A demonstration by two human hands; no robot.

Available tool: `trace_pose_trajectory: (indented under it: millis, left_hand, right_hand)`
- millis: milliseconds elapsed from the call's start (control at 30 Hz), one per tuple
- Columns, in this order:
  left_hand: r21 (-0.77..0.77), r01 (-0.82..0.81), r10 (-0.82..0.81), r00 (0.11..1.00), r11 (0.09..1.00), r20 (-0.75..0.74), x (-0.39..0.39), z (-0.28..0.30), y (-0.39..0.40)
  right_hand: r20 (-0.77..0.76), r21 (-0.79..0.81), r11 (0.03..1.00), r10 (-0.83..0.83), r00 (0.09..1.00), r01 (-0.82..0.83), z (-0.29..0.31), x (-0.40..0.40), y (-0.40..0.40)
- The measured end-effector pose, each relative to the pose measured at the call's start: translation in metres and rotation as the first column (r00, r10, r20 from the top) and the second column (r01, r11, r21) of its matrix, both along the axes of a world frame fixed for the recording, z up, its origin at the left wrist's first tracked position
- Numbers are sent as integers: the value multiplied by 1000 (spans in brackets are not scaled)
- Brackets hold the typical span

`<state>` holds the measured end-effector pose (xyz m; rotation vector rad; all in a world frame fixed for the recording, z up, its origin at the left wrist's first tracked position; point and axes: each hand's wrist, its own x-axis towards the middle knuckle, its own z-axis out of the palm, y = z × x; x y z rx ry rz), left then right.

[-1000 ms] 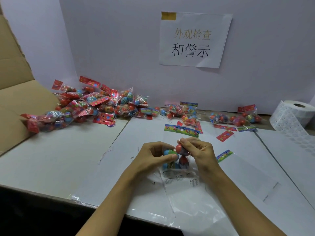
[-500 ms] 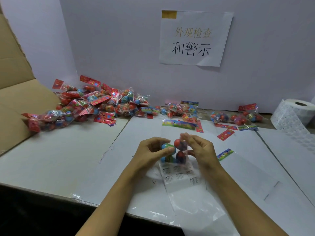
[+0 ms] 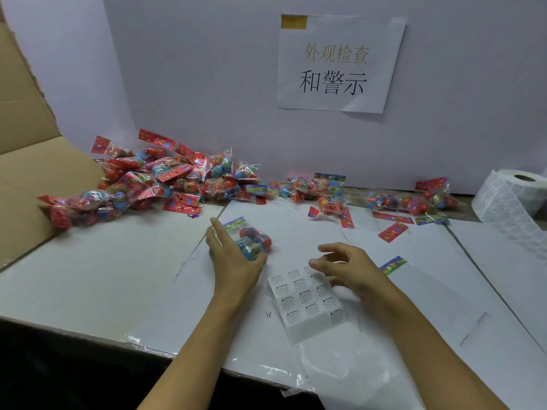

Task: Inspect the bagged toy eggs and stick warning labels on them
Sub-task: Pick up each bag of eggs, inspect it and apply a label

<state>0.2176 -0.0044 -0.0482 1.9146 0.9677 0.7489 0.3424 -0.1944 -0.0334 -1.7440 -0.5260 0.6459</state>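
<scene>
Clear bag of toy eggs sits gripped in your left hand; your right hand hovers loose-fingered over the label sheet.

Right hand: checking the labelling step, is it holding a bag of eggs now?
No, the right hand hovers empty over the label sheet.

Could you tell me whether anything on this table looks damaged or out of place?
The white table covering has a small tear just left of the left hand. Otherwise nothing stands out.
</scene>
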Motion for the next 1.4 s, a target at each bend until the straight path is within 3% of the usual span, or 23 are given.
trace_pose_trajectory:
  millis: [100,167,233,333,467,600,700,767,833,900,967,1033,1133,1400]
  left_hand:
    - [156,-60,76,992,986,-100,-2,-3,1]
    - [283,-84,80,997,955,24,-2,-2,-2]
    - [330,-47,-29,975,943,222,-3,0,-8]
    - [217,234,-293,907,948,303,-8,7,-19]
    - [158,559,-574,816,814,71,-12,10,-26]
    - [-61,717,-712,697,695,87,-13,9,-28]
    - [-112,753,-735,658,649,165,-11,10,-29]
    - [-93,726,-706,686,681,177,-9,10,-28]
    - [-86,674,-652,734,734,191,-7,8,-25]
    - [-76,633,-611,767,771,194,-6,6,-24]
    - [-57,617,-597,777,785,201,-5,5,-23]
    - [-30,631,-612,761,775,215,-5,4,-24]
    - [17,676,-661,713,736,235,-6,4,-25]
    - [2,703,-685,691,711,230,-7,3,-25]
  right_hand:
    - [39,-39,997,62,997,-61,-1,0,0]
    - [22,-14,996,85,996,-85,-1,-1,1]
    - [40,47,998,29,999,-31,0,-3,0]
    - [63,222,963,-172,983,155,4,-1,-2]
    - [-16,355,865,-373,928,354,9,5,-5]
    - [-58,435,775,-483,873,458,9,7,-4]
    - [-37,469,738,-533,846,485,7,7,-1]
    - [92,457,743,-586,805,489,7,3,-1]
    - [416,440,780,-617,668,445,10,-3,-2]
    - [669,465,844,-532,519,267,12,-8,-5]
    - [777,392,919,-355,520,41,13,-14,-5]
    - [806,254,964,-168,567,-76,10,-19,-2]
    - [793,116,988,-27,609,-107,7,-21,1]
    - [752,100,983,26,659,-153,4,-21,1]
